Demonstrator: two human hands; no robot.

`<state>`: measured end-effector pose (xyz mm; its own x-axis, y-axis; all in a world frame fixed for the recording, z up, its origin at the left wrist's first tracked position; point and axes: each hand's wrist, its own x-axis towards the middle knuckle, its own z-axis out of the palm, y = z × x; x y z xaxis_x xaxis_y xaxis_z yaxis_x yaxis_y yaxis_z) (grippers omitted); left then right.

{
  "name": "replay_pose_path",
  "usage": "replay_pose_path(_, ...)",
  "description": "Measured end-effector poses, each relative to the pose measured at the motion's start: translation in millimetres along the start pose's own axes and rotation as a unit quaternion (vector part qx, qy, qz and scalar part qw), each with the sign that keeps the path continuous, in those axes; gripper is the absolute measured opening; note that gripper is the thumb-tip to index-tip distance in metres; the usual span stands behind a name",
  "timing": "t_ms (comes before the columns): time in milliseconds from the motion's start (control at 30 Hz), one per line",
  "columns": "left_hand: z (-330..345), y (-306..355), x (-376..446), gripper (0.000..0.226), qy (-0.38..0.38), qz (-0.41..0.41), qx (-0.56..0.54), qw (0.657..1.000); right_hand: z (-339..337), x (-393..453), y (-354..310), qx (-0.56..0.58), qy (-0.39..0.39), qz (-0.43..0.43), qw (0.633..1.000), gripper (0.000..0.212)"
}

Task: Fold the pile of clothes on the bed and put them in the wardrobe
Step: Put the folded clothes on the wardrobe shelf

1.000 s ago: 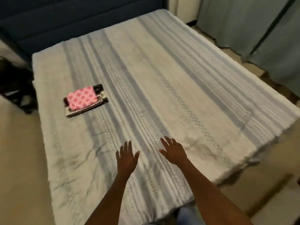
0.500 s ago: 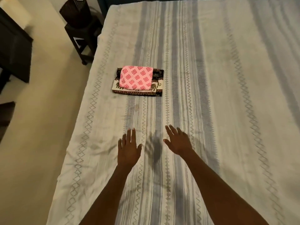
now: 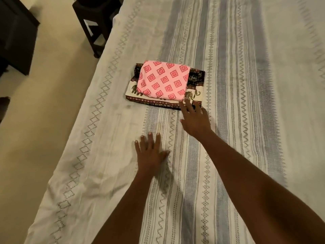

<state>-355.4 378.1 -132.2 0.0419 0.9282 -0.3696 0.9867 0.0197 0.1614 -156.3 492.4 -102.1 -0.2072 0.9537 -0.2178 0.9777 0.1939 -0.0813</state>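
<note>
A small stack of folded clothes lies on the bed: a pink cloth with red diamonds on top of a dark and cream elephant-print cloth. My right hand reaches out with fingers straight, its fingertips touching the stack's near right corner. My left hand lies flat and open on the bedspread, a short way in front of the stack and apart from it. Neither hand holds anything.
The bed wears a white and grey striped bedspread that fills most of the view. A dark wooden side table stands at the bed's far left corner. Beige floor runs along the left, with dark furniture at the far left.
The view has come closer to the folded stack. My right hand has moved forward to the stack's near right corner. My left hand has stayed behind on the bedspread.
</note>
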Motion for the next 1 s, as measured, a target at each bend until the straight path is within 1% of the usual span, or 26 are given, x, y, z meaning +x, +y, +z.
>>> replay_pose_path(100,23,-5,5,0.085,-0.002,-0.002,-0.003,1.0,6,38,-4,0.009,-0.007,0.023,1.0,0.085)
replay_pose_path(200,32,-8,11,0.084,0.008,0.0,0.008,1.0,8,60,-9,0.005,-0.035,0.035,0.999,0.078)
replay_pose_path(233,34,-9,13,0.084,0.008,0.0,0.007,1.0,10,63,-10,-0.001,-0.032,0.033,0.999,0.075)
replay_pose_path(300,36,-10,14,0.085,0.007,0.001,0.005,1.0,13,60,-9,-0.016,0.008,0.02,1.0,0.067)
replay_pose_path(433,36,-13,15,0.088,0.013,0.004,-0.012,1.0,16,38,-2,-0.041,0.074,-0.038,0.996,0.055)
replay_pose_path(533,27,-15,12,0.091,0.022,0.007,-0.037,0.999,11,5,-5,-0.035,0.081,-0.059,0.994,0.05)
replay_pose_path(567,24,-16,6,0.092,0.038,0.01,-0.067,0.997,11,-11,-8,-0.028,0.079,-0.061,0.995,0.051)
replay_pose_path(633,19,-21,-12,0.091,0.105,0.016,-0.139,0.985,15,-47,-12,-0.023,0.08,-0.066,0.994,0.053)
replay_pose_path(667,19,-25,-23,0.089,0.134,0.009,-0.162,0.978,19,-67,-15,-0.017,0.082,-0.068,0.994,0.054)
replay_pose_path(700,20,-29,-34,0.085,0.154,-0.002,-0.162,0.975,24,-84,-17,-0.008,0.085,-0.07,0.994,0.056)
replay_pose_path(767,22,-35,-57,0.079,0.183,-0.004,-0.101,0.978,31,-123,-21,0.012,0.087,-0.069,0.994,0.06)
replay_pose_path(867,23,-40,-88,0.073,0.199,0.057,-0.005,0.978,39,-181,-26,0.045,0.07,-0.073,0.994,0.059)
replay_pose_path(933,24,-42,-112,0.076,0.192,0.087,0.028,0.977,44,-223,-29,0.065,0.06,-0.073,0.993,0.06)
replay_pose_path(1000,28,-45,-139,0.081,0.165,0.109,0.054,0.979,46,-267,-34,0.096,0.06,-0.064,0.991,0.062)
